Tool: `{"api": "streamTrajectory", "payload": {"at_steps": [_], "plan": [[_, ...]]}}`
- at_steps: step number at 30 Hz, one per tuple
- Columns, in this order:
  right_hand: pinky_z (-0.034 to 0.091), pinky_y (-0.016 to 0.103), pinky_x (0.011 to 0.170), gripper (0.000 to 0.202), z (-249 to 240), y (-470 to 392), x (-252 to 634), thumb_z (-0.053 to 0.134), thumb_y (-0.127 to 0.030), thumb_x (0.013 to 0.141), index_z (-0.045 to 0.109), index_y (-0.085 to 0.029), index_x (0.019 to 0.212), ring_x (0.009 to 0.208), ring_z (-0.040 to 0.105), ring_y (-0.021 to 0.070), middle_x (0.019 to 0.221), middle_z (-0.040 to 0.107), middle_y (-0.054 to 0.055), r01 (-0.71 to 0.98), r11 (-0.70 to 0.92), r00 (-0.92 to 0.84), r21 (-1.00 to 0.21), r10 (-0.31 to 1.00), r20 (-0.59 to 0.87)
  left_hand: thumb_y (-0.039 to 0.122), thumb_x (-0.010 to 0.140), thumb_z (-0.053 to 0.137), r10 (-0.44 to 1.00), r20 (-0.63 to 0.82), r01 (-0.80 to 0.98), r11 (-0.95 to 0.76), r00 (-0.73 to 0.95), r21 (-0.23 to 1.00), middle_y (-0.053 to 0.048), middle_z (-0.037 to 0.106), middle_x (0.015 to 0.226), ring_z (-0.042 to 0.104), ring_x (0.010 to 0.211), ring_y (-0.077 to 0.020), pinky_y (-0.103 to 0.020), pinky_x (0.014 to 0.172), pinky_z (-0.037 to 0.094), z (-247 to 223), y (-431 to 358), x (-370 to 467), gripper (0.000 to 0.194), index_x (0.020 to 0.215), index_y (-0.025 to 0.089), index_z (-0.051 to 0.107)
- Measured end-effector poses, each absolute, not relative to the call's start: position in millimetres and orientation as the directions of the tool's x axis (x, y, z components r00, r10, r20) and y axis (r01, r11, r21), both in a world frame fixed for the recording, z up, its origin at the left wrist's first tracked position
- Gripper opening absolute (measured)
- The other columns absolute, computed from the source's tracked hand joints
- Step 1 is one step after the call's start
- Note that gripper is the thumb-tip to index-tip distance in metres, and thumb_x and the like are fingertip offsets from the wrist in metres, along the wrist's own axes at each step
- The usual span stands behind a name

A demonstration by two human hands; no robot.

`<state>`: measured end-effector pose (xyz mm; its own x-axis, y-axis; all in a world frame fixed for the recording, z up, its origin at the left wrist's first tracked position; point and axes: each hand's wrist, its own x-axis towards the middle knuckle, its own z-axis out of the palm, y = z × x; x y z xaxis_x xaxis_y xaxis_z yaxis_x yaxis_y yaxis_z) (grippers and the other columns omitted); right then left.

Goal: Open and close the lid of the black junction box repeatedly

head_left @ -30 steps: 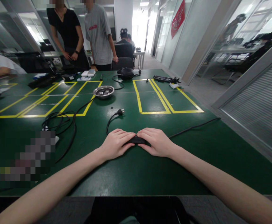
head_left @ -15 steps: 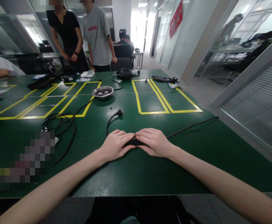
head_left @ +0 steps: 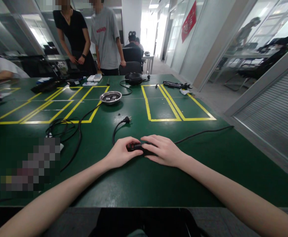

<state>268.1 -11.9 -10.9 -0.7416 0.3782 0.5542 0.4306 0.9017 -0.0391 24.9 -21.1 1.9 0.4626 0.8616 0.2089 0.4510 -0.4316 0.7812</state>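
A small black device (head_left: 138, 146) lies at the middle of the green table (head_left: 104, 192), largely covered by fingers. My left hand (head_left: 121, 152) curls round its left end, thumb in front and fingers behind. From the right, my right hand (head_left: 162, 150) grips the other end, its fingers over the top and thumb at the near side. Just beyond my left hand rests a black plug (head_left: 127, 119), whose cable curves back toward the device. Another black cable (head_left: 203, 132) runs off to the right from behind my right hand.
A metal bowl (head_left: 110, 97) with small metal parts stands further back. Coiled cable (head_left: 62, 126) and a blurred-out object (head_left: 32, 164) lie at left. A black pouch (head_left: 133, 78) and black tool (head_left: 176, 85) lie near the far edge. People stand beyond it.
The fingers of my left hand have lifted and spread a little, showing more of the black device. My right fingers have parted slightly. The view has shifted slightly.
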Motion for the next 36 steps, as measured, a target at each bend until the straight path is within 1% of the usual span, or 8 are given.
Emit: {"api": "streamTrajectory", "payload": {"at_steps": [2, 4, 8, 15, 21, 30, 33, 36], "plan": [[0.057, 0.042, 0.086, 0.042, -10.4, -10.9, 269.2, 0.064, -0.048, 0.098, 0.066, -0.018, 0.127, 0.101, 0.071, 0.0279, 0.12, 0.073, 0.016, 0.506, 0.842, -0.675, -0.187, 0.522, 0.521, 0.041, 0.086, 0.079, 0.849, 0.285, 0.476, -0.495, 0.446, 0.727, -0.004, 0.074, 0.089, 0.065, 0.077, -0.018, -0.03, 0.071, 0.053, -0.2, -21.6, 24.3, 0.029, 0.102, 0.017, 0.074], [0.054, 0.038, 0.08, 0.037, -11.2, -9.9, 269.9, 0.064, -0.049, 0.098, 0.071, -0.017, 0.115, 0.088, 0.071, 0.0252, 0.101, 0.076, 0.013, 0.552, 0.79, -0.637, -0.268, 0.607, 0.476, 0.039, 0.085, 0.081, 0.814, 0.345, 0.515, -0.568, 0.468, 0.642, -0.004, 0.072, 0.087, 0.065, 0.079, -0.0187, -0.031, 0.074, 0.053, -1.6, -22.1, 23.9, 0.027, 0.101, 0.018, 0.073], [0.047, 0.036, 0.071, 0.032, -14.9, -7.9, 269.7, 0.06, -0.045, 0.102, 0.073, -0.017, 0.092, 0.076, 0.068, 0.0232, 0.084, 0.075, 0.01, 0.536, 0.806, -0.669, -0.252, 0.587, 0.456, 0.04, 0.089, 0.078, 0.756, 0.37, 0.546, -0.649, 0.54, 0.53, -0.007, 0.074, 0.098, 0.067, 0.09, -0.0226, -0.037, 0.083, 0.055, -3.3, -22.3, 24.5, 0.03, 0.107, 0.018, 0.071], [0.051, 0.033, 0.073, 0.024, -9.6, -7.7, 271.8, 0.064, -0.04, 0.1, 0.071, -0.018, 0.104, 0.083, 0.068, 0.0221, 0.093, 0.074, 0.008, 0.466, 0.811, -0.714, -0.353, 0.581, 0.391, 0.042, 0.099, 0.064, 0.734, 0.348, 0.588, -0.677, 0.582, 0.443, -0.007, 0.074, 0.088, 0.066, 0.086, -0.0228, -0.037, 0.081, 0.052, -7.4, -22.6, 24.9, 0.029, 0.109, 0.018, 0.075], [0.052, 0.035, 0.073, 0.026, -8.5, -9.8, 271.9, 0.057, -0.038, 0.104, 0.071, -0.017, 0.107, 0.082, 0.067, 0.023, 0.09, 0.073, 0.01, 0.481, 0.824, -0.709, -0.3, 0.566, 0.42, 0.043, 0.099, 0.063, 0.743, 0.315, 0.584, -0.662, 0.59, 0.469, -0.007, 0.073, 0.095, 0.065, 0.088, -0.0231, -0.036, 0.082, 0.054, -3.1, -23.8, 25.1, 0.028, 0.108, 0.018, 0.071], [0.055, 0.034, 0.083, 0.033, -5.7, -14.9, 270.4, 0.074, -0.034, 0.093, 0.067, -0.019, 0.122, 0.095, 0.072, 0.024, 0.107, 0.076, 0.009, 0.452, 0.751, -0.7, -0.481, 0.633, 0.331, 0.043, 0.1, 0.061, 0.772, 0.261, 0.595, -0.62, 0.579, 0.512, -0.005, 0.072, 0.094, 0.067, 0.086, -0.0212, -0.032, 0.078, 0.053, -3.0, -25.2, 26.1, 0.026, 0.105, 0.019, 0.069], [0.055, 0.035, 0.084, 0.033, -6.4, -15.1, 270.2, 0.071, -0.035, 0.095, 0.066, -0.019, 0.123, 0.096, 0.072, 0.0243, 0.108, 0.075, 0.01, 0.456, 0.76, -0.708, -0.464, 0.625, 0.328, 0.041, 0.101, 0.06, 0.764, 0.266, 0.583, -0.628, 0.588, 0.516, -0.006, 0.073, 0.094, 0.067, 0.087, -0.0214, -0.032, 0.079, 0.052, 0.1, -25.1, 25.4, 0.025, 0.106, 0.018, 0.071], [0.055, 0.036, 0.081, 0.047, -6.3, -14.8, 270.9, 0.07, -0.04, 0.096, 0.059, -0.018, 0.136, 0.097, 0.07, 0.0251, 0.112, 0.073, 0.011, 0.45, 0.814, -0.766, -0.367, 0.563, 0.309, 0.039, 0.104, 0.057, 0.764, 0.277, 0.571, -0.628, 0.583, 0.529, -0.005, 0.072, 0.089, 0.065, 0.084, -0.0204, -0.031, 0.077, 0.051, 2.5, -25.6, 25.5, 0.026, 0.103, 0.018, 0.073]]}}
